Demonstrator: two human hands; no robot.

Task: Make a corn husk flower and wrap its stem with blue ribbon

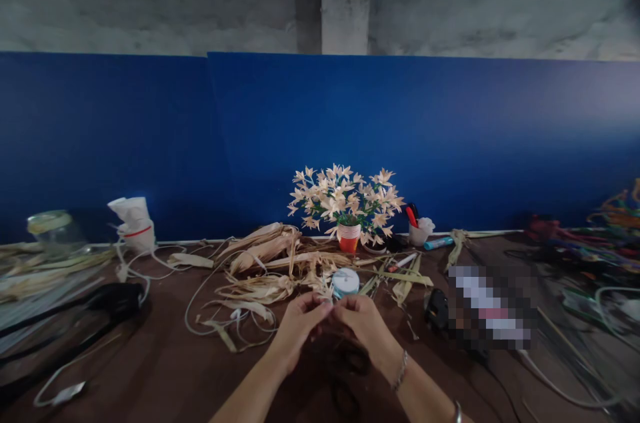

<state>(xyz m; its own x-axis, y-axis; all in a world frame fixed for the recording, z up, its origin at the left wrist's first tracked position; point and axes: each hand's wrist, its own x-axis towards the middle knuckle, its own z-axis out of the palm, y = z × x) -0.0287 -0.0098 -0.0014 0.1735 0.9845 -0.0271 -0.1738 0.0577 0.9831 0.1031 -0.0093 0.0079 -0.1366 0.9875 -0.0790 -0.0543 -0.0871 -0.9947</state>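
My left hand (303,323) and my right hand (367,328) meet in front of me over the brown table, thumbs and fingertips pinched together. Between them a small pale corn-husk flower (326,289) sticks up, its petals pointing away from me; its lower end is hidden by my fingers. Just beyond the fingertips sits a round white-and-light-blue spool (345,281). Dry corn husks (265,256) lie heaped behind and left of my left hand. Farther back stands a red-and-white cup (349,239) holding a bunch of cream husk flowers (340,193) with green stems.
Left are a glass jar (56,236), a white wrapped cup (136,226), a black strap-like object (113,299) and loose white cord. Right are a light-blue tube (439,243), a pen cup (420,232), a black object (438,309), a blurred-out patch and cables. A blue partition (260,136) runs behind.
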